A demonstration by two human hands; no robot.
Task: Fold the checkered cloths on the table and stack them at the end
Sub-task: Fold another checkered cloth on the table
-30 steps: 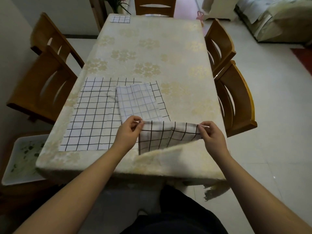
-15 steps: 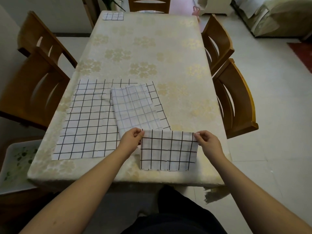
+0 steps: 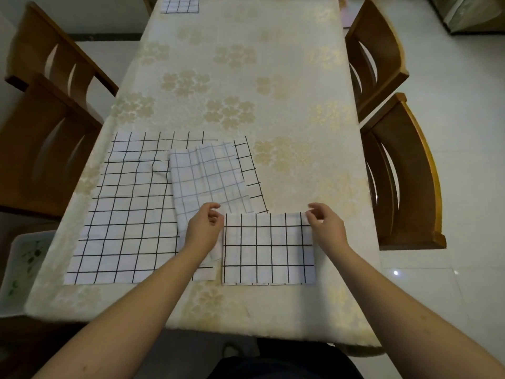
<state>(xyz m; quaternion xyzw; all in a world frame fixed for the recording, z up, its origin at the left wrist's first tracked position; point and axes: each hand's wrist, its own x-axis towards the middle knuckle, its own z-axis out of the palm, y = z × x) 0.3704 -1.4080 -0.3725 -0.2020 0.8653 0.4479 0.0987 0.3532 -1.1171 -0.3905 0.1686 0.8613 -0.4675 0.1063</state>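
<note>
Both hands let go, L hand & R hand loosely curled, folded cloth flat.

No readable text, labels or numbers anywhere.

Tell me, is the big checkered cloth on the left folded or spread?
Spread. The big checkered cloth lies flat on the table; a smaller cloth overlaps its right side.

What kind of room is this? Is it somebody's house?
Probably a dining room in a home. A long table wears a cream flowered tablecloth, wooden dining chairs stand along both sides, and the floor is shiny pale tile.
</note>
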